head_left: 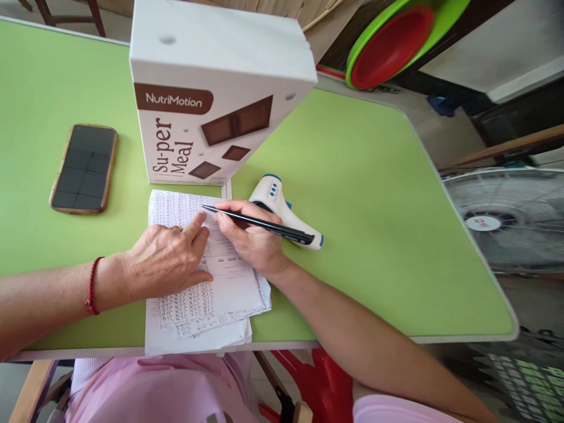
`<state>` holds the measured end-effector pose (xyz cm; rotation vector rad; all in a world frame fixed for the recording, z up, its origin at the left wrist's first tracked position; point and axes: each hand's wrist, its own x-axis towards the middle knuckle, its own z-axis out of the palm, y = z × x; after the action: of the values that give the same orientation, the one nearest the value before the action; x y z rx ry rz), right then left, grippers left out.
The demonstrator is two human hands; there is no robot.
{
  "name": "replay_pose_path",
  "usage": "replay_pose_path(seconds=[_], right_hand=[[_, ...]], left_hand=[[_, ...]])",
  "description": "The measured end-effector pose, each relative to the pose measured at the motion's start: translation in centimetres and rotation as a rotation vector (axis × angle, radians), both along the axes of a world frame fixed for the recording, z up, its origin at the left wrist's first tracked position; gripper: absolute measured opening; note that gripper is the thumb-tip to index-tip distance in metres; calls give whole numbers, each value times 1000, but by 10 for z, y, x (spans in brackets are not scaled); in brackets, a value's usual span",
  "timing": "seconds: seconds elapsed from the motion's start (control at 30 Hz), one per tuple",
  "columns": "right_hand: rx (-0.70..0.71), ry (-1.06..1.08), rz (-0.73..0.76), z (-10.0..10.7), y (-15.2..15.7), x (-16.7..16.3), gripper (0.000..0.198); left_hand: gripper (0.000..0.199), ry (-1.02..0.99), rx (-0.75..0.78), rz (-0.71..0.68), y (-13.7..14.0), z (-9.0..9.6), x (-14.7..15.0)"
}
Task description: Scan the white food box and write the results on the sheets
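A black pen (264,223) is gripped in my right hand (255,238), its tip at the upper part of a stack of papers (233,288). Rows of small handwriting cover much of the top sheet. My left hand (171,255) lies flat on the papers, fingers stretched out, the index fingertip close to the pen tip. A red bracelet (91,285) circles the left wrist. Just beyond my right hand lies a white and blue infrared thermometer (286,214), partly hidden by that hand. Behind the papers stands a white NutriMotion box (220,76).
A phone in a brown case (83,168) lies to the left on the green table (365,235). Past the table's right edge is a fan (497,223). Green and red basins (392,47) are at the upper right. A red stool (326,382) shows below the table.
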<state>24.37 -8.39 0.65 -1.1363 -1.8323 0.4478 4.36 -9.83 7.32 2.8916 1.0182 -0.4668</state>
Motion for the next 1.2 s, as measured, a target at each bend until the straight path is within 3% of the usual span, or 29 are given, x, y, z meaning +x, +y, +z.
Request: replay_pose_path(seconds=[0.2,1.2], right_hand=[[-62,-19,-38,0,0,0,16],[-80,-30,-34,3,1,1,12]], left_hand=[[58,-33,26,-9,0,-3,-1],[56,-65,85,-36,1,-6,-3]])
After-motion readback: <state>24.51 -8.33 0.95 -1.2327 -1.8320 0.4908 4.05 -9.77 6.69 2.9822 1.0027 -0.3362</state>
